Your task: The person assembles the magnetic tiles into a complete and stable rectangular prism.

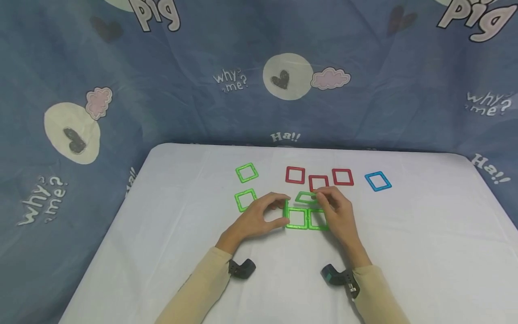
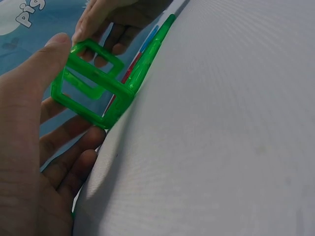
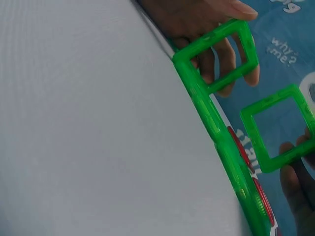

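Two green square magnetic tiles lie flat side by side, the left flat tile [image 1: 297, 227] and the right flat tile [image 1: 317, 228]. At their left end a third green tile [image 1: 286, 210] stands upright. My left hand [image 1: 256, 219] holds this upright tile between thumb and fingers, with the thumb on its near side. My right hand [image 1: 339, 214] pinches another green tile [image 3: 253, 135] by one side, raised and tilted just behind the flat pair. In the left wrist view, the raised tile shows behind the upright tile [image 2: 101, 74]. The right hand partly covers the right flat tile.
Farther left lie two loose green tiles, one at the back [image 1: 250, 179] and one [image 1: 237, 203] partly behind the left hand. Behind the work are three red tiles [image 1: 295, 168], with a blue tile [image 1: 383, 187] to their right. A printed blue cloth hangs beyond the white table [image 1: 404, 252].
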Action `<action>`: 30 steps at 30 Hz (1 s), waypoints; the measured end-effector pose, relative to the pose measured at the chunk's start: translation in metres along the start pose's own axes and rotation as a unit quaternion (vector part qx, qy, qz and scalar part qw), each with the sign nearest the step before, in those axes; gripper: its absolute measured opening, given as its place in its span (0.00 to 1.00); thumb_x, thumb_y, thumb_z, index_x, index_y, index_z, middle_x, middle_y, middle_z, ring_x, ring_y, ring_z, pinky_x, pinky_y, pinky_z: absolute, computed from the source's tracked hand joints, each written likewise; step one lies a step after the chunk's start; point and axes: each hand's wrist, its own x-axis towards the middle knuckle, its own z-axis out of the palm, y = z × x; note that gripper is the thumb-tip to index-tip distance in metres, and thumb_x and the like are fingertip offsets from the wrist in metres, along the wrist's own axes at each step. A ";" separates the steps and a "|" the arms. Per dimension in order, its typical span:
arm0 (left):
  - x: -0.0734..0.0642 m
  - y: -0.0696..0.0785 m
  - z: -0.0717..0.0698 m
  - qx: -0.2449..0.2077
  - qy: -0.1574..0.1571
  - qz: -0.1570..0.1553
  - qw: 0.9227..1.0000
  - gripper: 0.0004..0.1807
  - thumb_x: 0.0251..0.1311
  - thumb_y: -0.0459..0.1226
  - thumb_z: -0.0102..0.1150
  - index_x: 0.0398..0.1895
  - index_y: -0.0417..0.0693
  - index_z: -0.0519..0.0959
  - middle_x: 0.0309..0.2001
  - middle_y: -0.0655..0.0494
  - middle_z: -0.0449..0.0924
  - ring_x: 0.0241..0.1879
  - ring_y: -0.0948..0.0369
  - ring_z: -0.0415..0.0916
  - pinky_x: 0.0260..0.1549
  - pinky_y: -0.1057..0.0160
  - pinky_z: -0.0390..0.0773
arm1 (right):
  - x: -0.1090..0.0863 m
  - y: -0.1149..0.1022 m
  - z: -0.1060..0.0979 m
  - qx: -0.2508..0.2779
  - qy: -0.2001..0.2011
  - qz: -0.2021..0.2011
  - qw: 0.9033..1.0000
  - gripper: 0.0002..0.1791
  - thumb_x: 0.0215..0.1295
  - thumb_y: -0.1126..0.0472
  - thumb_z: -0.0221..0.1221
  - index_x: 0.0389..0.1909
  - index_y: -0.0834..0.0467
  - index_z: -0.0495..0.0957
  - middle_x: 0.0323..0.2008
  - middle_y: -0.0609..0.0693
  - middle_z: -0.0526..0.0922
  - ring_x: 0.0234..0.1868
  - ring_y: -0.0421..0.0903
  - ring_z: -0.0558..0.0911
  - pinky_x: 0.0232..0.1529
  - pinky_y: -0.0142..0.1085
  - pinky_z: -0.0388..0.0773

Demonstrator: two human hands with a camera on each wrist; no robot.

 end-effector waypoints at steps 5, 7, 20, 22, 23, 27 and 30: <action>0.001 -0.001 0.000 -0.003 0.002 0.013 1.000 0.31 0.55 0.53 0.63 0.62 0.60 0.69 0.51 0.67 0.75 0.50 0.68 0.74 0.54 0.67 0.74 | -0.001 -0.003 0.003 -0.014 0.001 -0.004 1.000 0.08 0.64 0.70 0.56 0.42 0.67 0.77 0.38 0.59 0.82 0.43 0.49 0.81 0.51 0.18 0.72; 0.001 -0.001 -0.001 -0.004 0.002 0.016 1.000 0.31 0.55 0.53 0.63 0.62 0.58 0.69 0.51 0.66 0.75 0.50 0.68 0.74 0.54 0.67 0.74 | -0.001 -0.005 0.005 -0.022 0.001 -0.003 1.000 0.08 0.64 0.70 0.56 0.43 0.67 0.77 0.38 0.58 0.82 0.42 0.48 0.81 0.50 0.17 0.72; 0.002 0.000 -0.001 -0.011 0.006 0.027 1.000 0.31 0.54 0.50 0.65 0.62 0.56 0.70 0.51 0.63 0.76 0.48 0.68 0.74 0.53 0.66 0.75 | -0.003 -0.006 0.008 -0.040 0.004 -0.010 0.999 0.08 0.64 0.70 0.56 0.42 0.67 0.78 0.39 0.57 0.82 0.42 0.43 0.80 0.50 0.17 0.72; 0.002 -0.001 -0.001 -0.011 0.007 0.026 1.000 0.31 0.54 0.50 0.65 0.61 0.56 0.70 0.51 0.64 0.76 0.48 0.68 0.74 0.53 0.66 0.75 | -0.003 -0.007 0.009 -0.041 0.003 -0.008 0.999 0.08 0.64 0.70 0.56 0.42 0.67 0.78 0.39 0.57 0.82 0.42 0.44 0.80 0.50 0.17 0.72; 0.002 0.000 -0.001 -0.011 0.008 0.025 1.000 0.31 0.54 0.50 0.66 0.61 0.56 0.70 0.51 0.64 0.76 0.48 0.68 0.75 0.52 0.66 0.75 | -0.003 -0.007 0.009 -0.042 0.002 -0.008 0.999 0.08 0.64 0.70 0.56 0.42 0.67 0.78 0.39 0.57 0.82 0.42 0.44 0.80 0.50 0.17 0.72; 0.001 0.000 -0.001 -0.011 0.007 0.019 1.000 0.31 0.54 0.49 0.66 0.61 0.57 0.70 0.50 0.67 0.75 0.48 0.68 0.74 0.53 0.67 0.75 | -0.002 -0.008 0.011 -0.047 -0.005 0.007 0.999 0.08 0.64 0.69 0.56 0.42 0.65 0.78 0.40 0.56 0.82 0.42 0.43 0.80 0.49 0.18 0.73; 0.001 0.000 -0.002 -0.011 0.005 0.014 1.000 0.31 0.54 0.49 0.66 0.61 0.57 0.70 0.50 0.68 0.75 0.48 0.69 0.74 0.53 0.67 0.75 | -0.002 -0.005 0.013 -0.055 -0.008 0.010 0.998 0.07 0.64 0.69 0.56 0.42 0.65 0.78 0.40 0.55 0.82 0.43 0.43 0.80 0.50 0.21 0.75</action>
